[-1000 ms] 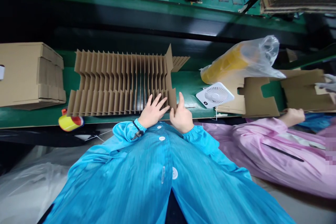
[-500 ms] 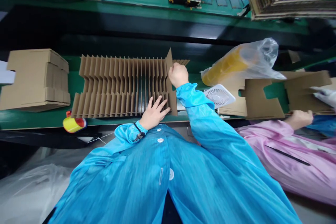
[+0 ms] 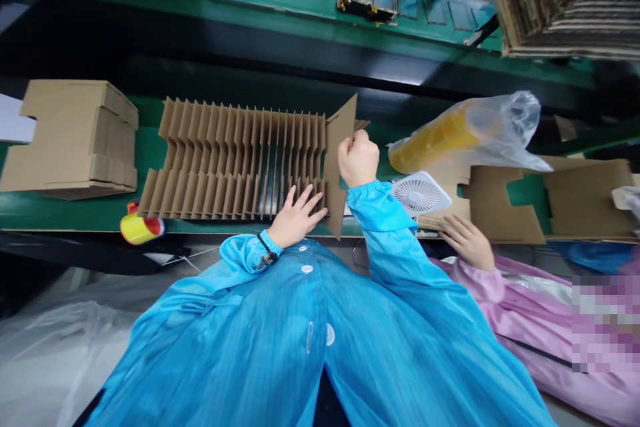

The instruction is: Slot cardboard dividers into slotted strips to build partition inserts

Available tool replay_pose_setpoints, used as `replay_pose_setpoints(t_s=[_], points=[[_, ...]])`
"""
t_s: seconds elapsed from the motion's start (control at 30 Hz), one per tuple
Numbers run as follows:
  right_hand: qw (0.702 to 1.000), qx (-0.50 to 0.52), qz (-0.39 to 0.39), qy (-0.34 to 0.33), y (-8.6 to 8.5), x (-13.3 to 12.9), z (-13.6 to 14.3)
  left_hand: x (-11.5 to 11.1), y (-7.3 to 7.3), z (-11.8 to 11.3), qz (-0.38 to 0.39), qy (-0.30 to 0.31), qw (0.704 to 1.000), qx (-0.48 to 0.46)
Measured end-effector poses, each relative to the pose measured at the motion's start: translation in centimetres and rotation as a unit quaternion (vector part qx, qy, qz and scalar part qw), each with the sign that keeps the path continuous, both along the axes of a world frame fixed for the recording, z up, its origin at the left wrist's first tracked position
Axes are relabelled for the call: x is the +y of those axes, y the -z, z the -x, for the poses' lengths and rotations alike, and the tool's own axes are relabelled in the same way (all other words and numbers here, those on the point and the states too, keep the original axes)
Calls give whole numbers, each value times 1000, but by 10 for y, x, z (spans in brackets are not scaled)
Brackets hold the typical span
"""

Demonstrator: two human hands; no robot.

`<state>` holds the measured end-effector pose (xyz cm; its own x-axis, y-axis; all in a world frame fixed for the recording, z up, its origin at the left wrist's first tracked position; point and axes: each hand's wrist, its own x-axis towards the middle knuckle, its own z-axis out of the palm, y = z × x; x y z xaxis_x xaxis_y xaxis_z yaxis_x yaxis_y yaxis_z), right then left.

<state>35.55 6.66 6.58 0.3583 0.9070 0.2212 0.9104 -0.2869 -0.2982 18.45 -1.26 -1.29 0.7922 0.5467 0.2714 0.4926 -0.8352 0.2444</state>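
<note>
From here I have the panel (image 3: 338, 170) at the right end of the dividers (image 3: 240, 160), standing on the table (image 3: 150, 140) and angled away from the row, its far corner rising to a point and its near end reaching the table's front edge. My right hand (image 3: 359, 159) is closed in a fist on the panel's right side, gripping it. My left hand (image 3: 296, 217) is spread wide, palm down, fingertips on the near right end of the dividers, just left of the panel. The dividers stand upright in a close row, notched in the middle, with their near ends close to the front edge. Some cardboard strips (image 3: 363, 125) show behind the panel. On the left, a green strip of table gives me room between the dividers and the stacked boxes (image 3: 70, 140); a yellow and red roll (image 3: 142, 228) sits at the front edge below it. To the right the space is narrower: my right sleeve reaches across, with the fan (image 3: 421, 193) just beside it. The bagged roll (image 3: 445, 140) lies behind the fan, and a co-worker's hand (image 3: 470, 243) reaches the front edge near the open boxes (image 3: 503, 203).
</note>
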Motion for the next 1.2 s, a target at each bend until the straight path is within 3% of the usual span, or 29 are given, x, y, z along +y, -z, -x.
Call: replay_pose_setpoints(t_s=[0.17,0.37,0.73,0.93,1.07,1.2], points=[[1000,-11,12,16,-2,-4,0,-1,0,0,1,0,1000,-7],[1000,1,19,-9,-2,-4,-6,-1,-1,0,7,-2,1000,-3],[995,12,93,-34,15,35,-13,-2,0,0,5,5,1000,-1],[985,94,130,-54,27,53,-15,-2,-1,0,-1,6,1000,-1],[976,123,175,-49,18,45,-16,-1,-1,0,2,10,1000,-4],[966,53,247,-54,-8,9,-16,0,-1,0,12,11,1000,-6]])
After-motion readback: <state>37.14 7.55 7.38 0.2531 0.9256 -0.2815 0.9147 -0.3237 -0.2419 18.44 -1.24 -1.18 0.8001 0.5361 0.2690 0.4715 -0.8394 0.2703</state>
